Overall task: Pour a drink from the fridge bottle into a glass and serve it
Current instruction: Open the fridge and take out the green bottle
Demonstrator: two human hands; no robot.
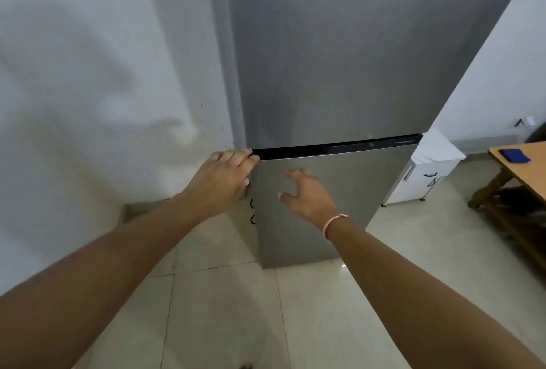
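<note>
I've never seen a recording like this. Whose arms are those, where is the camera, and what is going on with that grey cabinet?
There is no machine here: a person wears a camera on the head, so you look down along their own two bare arms. The grey cabinet is a fridge with an upper and a lower door. The left hand grips the top left corner of the lower door, fingers in the dark gap. The right hand, a thread bracelet at its wrist, is spread open in front of that door and holds nothing. No bottle or glass shows. A wooden table stands at right.
</note>
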